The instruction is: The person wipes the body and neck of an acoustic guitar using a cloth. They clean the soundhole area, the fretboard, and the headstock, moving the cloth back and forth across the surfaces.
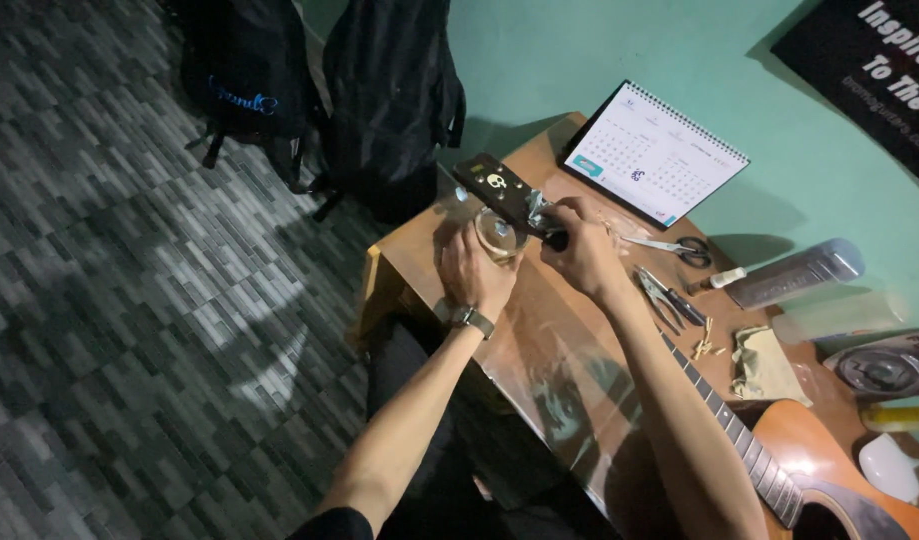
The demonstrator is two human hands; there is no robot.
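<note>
An acoustic guitar lies across a wooden table (419,255), its orange body (829,470) at the lower right and its black headstock (494,185) at the far left end. My left hand (476,272), with a wristwatch, grips the neck just under the headstock, beside a roll of clear tape (501,232). My right hand (582,250) is closed on a small dark-handled tool at the headstock's tuners; the tool is mostly hidden by my fingers.
A desk calendar (654,152) stands at the back. Scissors (674,246), pliers (664,298), a cloth (764,365), small pegs (706,343), a clear plastic case (794,275) and bottles lie to the right. Two black bags (389,100) lean on the green wall.
</note>
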